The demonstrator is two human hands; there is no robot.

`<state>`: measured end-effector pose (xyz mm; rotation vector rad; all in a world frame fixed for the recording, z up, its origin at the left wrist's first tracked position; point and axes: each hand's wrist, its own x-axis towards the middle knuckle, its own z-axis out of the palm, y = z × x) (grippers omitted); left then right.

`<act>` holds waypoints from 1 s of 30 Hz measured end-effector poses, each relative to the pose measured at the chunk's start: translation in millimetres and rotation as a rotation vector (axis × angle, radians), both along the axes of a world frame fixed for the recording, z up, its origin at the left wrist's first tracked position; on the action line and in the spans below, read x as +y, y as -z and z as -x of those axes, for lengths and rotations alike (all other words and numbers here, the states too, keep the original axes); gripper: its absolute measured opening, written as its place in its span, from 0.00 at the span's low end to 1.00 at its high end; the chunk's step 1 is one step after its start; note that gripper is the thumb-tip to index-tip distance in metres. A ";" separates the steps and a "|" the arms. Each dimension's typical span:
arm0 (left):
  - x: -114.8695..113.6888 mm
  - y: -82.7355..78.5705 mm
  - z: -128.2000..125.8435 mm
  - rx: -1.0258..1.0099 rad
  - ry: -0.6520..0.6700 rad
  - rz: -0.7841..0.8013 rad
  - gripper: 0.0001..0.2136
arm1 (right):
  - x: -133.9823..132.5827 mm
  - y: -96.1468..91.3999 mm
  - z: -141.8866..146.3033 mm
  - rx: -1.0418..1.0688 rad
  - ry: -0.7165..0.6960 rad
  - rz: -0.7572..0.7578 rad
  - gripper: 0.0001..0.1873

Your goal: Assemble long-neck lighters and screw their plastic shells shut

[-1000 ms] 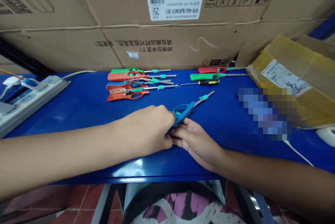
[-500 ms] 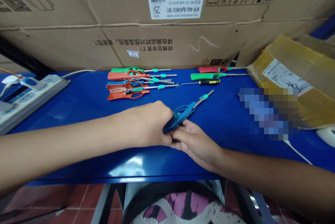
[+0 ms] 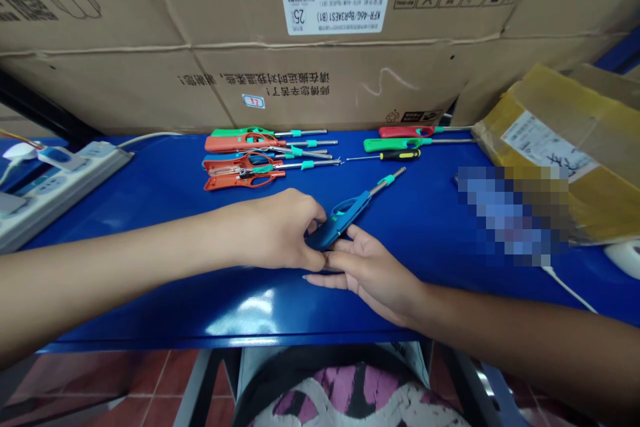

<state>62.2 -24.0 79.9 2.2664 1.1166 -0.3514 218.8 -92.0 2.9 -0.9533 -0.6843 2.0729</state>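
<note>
A blue long-neck gas lighter [image 3: 345, 218] with a metal tube and a turquoise piece on it is held slanted above the blue table, tip pointing up and to the right. My left hand [image 3: 285, 227] is closed on the rear end of its handle. From below and the right, my right hand [image 3: 365, 264] also holds the handle, the thumb near the left fingers and one lower finger stretched out. Where the fingers meet under the handle is partly hidden. Behind lie several lighters, including an opened orange lighter [image 3: 245, 180] with its inner parts showing.
A yellow and black screwdriver [image 3: 400, 156] lies beside a green lighter [image 3: 393, 145] and a red lighter [image 3: 407, 132]. A power strip [image 3: 65, 180] stands at left. At right are a taped carton [image 3: 565, 194] and a blurred-out object with a cable. A large cardboard box [image 3: 150, 90] borders the back.
The blue lighter has shifted slightly left and its side has turned more into view. My left fingers have moved a little back along it, and a lower right finger has straightened out.
</note>
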 end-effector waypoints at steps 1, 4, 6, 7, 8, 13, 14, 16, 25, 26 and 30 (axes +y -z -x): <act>-0.7 1.1 0.0 -0.009 -0.005 -0.004 0.09 | 0.1 0.5 0.1 -0.002 -0.002 0.001 0.31; -3.0 4.1 -0.2 -0.038 -0.021 -0.014 0.09 | 0.4 1.7 0.8 -0.017 0.015 0.006 0.29; -4.5 5.2 -0.3 -0.057 -0.032 -0.021 0.10 | 0.3 1.9 1.1 -0.024 0.029 0.009 0.29; -5.2 5.3 -0.3 -0.065 -0.038 -0.026 0.10 | 0.3 1.8 1.3 -0.026 0.034 0.009 0.29; -5.9 5.2 -0.2 -0.072 -0.043 -0.033 0.11 | 0.2 1.6 1.4 -0.026 0.038 0.008 0.28; -8.2 3.9 2.4 -0.082 -0.061 -0.064 0.12 | -0.6 0.7 1.6 -0.034 0.040 0.006 0.27; -8.6 3.8 3.2 -0.085 -0.062 -0.068 0.12 | -0.8 0.9 1.6 -0.034 0.036 0.001 0.27; -9.4 3.9 4.4 -0.092 -0.060 -0.074 0.11 | -1.2 1.5 1.8 -0.031 0.025 -0.013 0.27; -8.8 -1.8 0.6 -0.052 -0.053 -0.101 0.11 | -1.5 0.9 2.0 -0.023 0.043 -0.020 0.30; -6.0 -4.2 1.3 -0.036 -0.052 -0.089 0.11 | -1.5 0.8 1.9 -0.025 0.045 -0.016 0.30; 13.3 -10.8 11.6 0.000 -0.087 0.097 0.15 | -1.0 1.6 1.7 -0.050 0.067 0.023 0.29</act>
